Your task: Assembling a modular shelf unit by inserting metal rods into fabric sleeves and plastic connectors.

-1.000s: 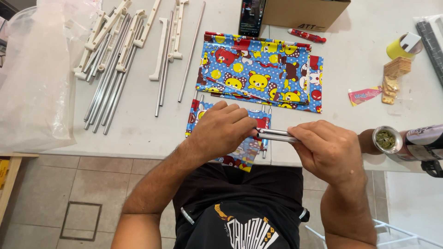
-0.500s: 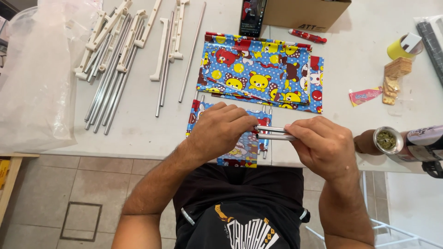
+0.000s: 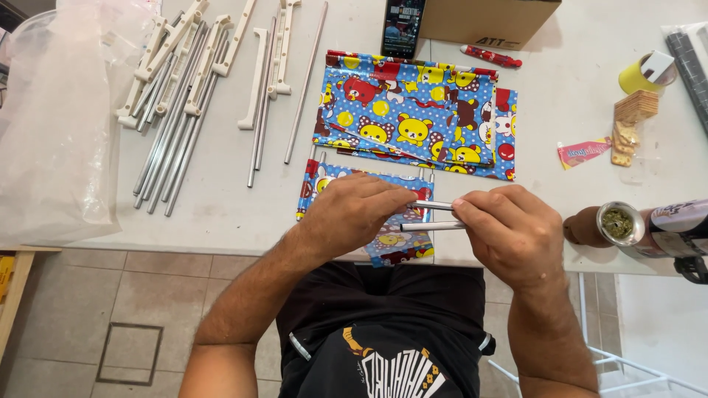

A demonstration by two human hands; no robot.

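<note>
White table point(image 3: 221, 214) ends at its near edge just under both hands, with bare tabletop to their left. Left hand point(image 3: 354, 214) and right hand point(image 3: 509, 232) each close around two thin metal rods point(image 3: 435, 215), held level over a bear-print fabric piece point(image 3: 394, 243) overhanging that edge.

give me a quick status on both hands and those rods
Left hand and right hand both gripping two thin metal rods over the bear-print fabric piece. Nothing in the way.
</note>
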